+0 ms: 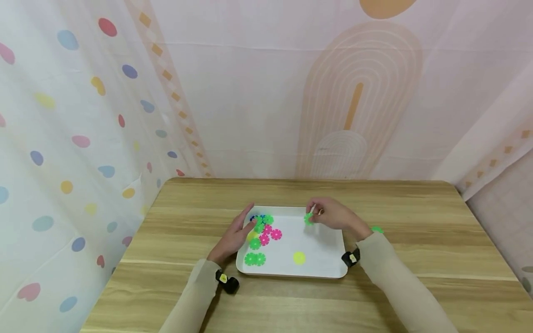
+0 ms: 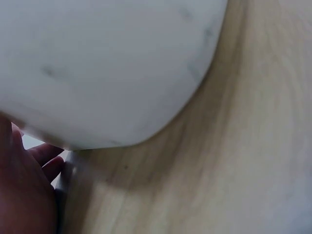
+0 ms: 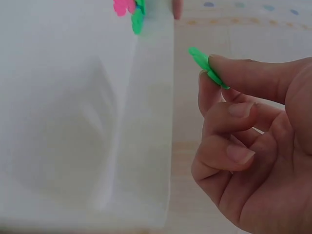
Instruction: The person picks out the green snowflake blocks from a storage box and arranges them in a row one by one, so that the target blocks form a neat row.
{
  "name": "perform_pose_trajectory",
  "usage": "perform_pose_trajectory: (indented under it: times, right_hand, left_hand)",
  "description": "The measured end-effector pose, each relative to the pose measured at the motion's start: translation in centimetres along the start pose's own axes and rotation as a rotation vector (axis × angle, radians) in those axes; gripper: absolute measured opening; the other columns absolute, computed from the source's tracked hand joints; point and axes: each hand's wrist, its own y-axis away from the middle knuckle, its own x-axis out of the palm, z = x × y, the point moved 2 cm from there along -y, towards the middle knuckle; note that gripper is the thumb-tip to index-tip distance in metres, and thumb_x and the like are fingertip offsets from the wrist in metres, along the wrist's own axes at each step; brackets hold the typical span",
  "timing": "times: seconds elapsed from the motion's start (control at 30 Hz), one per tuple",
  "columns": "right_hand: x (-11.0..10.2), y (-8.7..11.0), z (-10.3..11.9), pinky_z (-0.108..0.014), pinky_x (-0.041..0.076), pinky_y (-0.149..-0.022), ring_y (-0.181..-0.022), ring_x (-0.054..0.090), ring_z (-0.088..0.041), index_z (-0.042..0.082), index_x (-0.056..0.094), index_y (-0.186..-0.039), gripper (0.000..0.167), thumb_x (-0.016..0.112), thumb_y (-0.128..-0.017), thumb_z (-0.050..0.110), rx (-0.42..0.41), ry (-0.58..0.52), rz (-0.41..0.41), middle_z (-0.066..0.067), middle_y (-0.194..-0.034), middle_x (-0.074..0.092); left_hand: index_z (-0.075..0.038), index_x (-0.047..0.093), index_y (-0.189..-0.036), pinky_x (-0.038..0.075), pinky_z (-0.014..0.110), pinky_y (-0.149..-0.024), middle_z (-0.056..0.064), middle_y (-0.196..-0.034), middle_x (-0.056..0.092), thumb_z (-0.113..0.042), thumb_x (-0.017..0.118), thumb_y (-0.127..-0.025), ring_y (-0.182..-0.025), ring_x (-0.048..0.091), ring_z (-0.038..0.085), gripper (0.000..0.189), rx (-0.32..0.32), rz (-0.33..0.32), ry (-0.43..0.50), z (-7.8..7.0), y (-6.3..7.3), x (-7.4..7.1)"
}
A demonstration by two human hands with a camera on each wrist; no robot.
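My left hand grips the left wall of a white tray, thumb over the rim and fingers along the outside. In the left wrist view the tray's pale outer surface fills the upper left, the left hand at the lower left. Between thumb and index finger my right hand pinches a green snowflake disc, above the tray's far right part. Its other fingers curl toward the palm. Green discs, pink discs and blue pieces crowd the tray's left side, partly behind the left thumb.
A yellow disc lies alone near the tray's front. Another green disc is on the wooden table, partly hidden behind the right sleeve. Patterned curtains hang behind the table and at both sides.
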Motion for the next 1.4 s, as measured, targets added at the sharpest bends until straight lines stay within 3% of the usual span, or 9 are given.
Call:
perform_pose_trajectory:
  times: [0.43, 0.77, 1.03, 1.23, 1.4]
  right_hand:
    - [-5.1, 5.6, -5.3, -0.031, 0.049, -0.069, -0.081, 0.057, -0.02, 0.001, 0.06, -0.108, 0.017, 0.065, -0.094, 0.008, 0.065, -0.14, -0.135, -0.01, -0.092, 0.062]
    - [-7.2, 9.4, -8.8, -0.028, 0.047, -0.065, -0.08, 0.055, -0.015, -0.002, 0.057, -0.113, 0.023, 0.062, -0.097, 0.013, 0.17, -0.116, -0.223, -0.011, -0.095, 0.063]
    - [-7.9, 11.7, -11.8, -0.027, 0.044, -0.058, -0.073, 0.052, -0.013, -0.004, 0.054, -0.118, 0.027, 0.06, -0.098, 0.012, 0.237, -0.141, -0.245, -0.011, -0.096, 0.064]
    - [-7.9, 12.5, -13.5, -0.025, 0.042, -0.052, -0.061, 0.045, -0.01, -0.008, 0.05, -0.117, 0.027, 0.059, -0.098, 0.009, 0.277, -0.226, -0.214, -0.007, -0.09, 0.059]
    - [-7.5, 12.8, -14.6, -0.025, 0.041, -0.053, -0.062, 0.044, -0.01, -0.006, 0.051, -0.117, 0.027, 0.059, -0.099, 0.013, 0.33, -0.232, -0.175, -0.006, -0.09, 0.057]
  left_hand:
    - [-0.025, 0.018, -0.16, 0.006, 0.057, -0.122, 0.003, -0.166, 0.012, -0.034, 0.041, -0.107, -0.153, 0.006, 0.028, 0.058, 0.017, 0.001, -0.009, 0.3, -0.1, -0.1]
    - [-0.025, 0.018, -0.16, 0.007, 0.058, -0.121, 0.003, -0.166, 0.013, -0.036, 0.041, -0.107, -0.153, 0.008, 0.029, 0.059, 0.024, -0.003, -0.015, 0.2, -0.1, 0.0]
    - [-0.027, 0.019, -0.159, 0.006, 0.057, -0.121, 0.001, -0.166, 0.013, -0.037, 0.041, -0.107, -0.153, 0.007, 0.028, 0.058, 0.014, -0.004, -0.017, 0.1, 0.0, 0.0]
    - [-0.028, 0.018, -0.159, 0.006, 0.058, -0.121, 0.002, -0.166, 0.012, -0.037, 0.041, -0.107, -0.153, 0.006, 0.029, 0.058, 0.005, 0.0, -0.013, 0.3, -0.2, -0.1]
    - [-0.025, 0.015, -0.16, 0.005, 0.056, -0.121, 0.004, -0.167, 0.01, -0.034, 0.04, -0.107, -0.153, 0.004, 0.029, 0.059, -0.035, 0.024, -0.018, -0.2, -0.1, -0.2]
